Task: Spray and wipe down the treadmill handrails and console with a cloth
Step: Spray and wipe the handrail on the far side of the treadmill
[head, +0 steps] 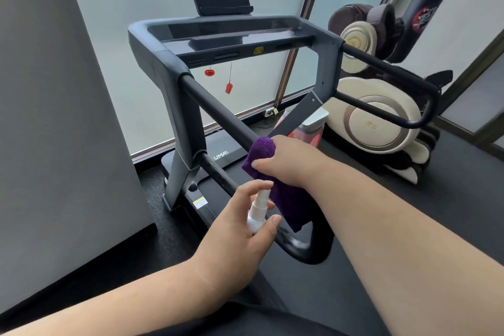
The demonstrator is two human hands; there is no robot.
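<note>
A dark treadmill stands ahead with a glossy console (226, 35) and a tablet holder above it. Its left handrail (218, 114) runs from the console down toward me and curves into a loop. My right hand (294, 163) grips a purple cloth (261, 150) wrapped over this rail; the cloth's loose end hangs below my wrist. My left hand (245, 221) holds a small white spray bottle (257, 210) just below the cloth, its nozzle near the rail. The right handrail (387, 71) is untouched at the right.
A grey wall (54, 117) closes in on the left. Frosted windows are behind the treadmill. A cream and brown massage chair (376, 117) sits at the right, past the right handrail. A red safety clip (228, 88) hangs from the console. A pink-and-white container (311, 128) stands on the floor.
</note>
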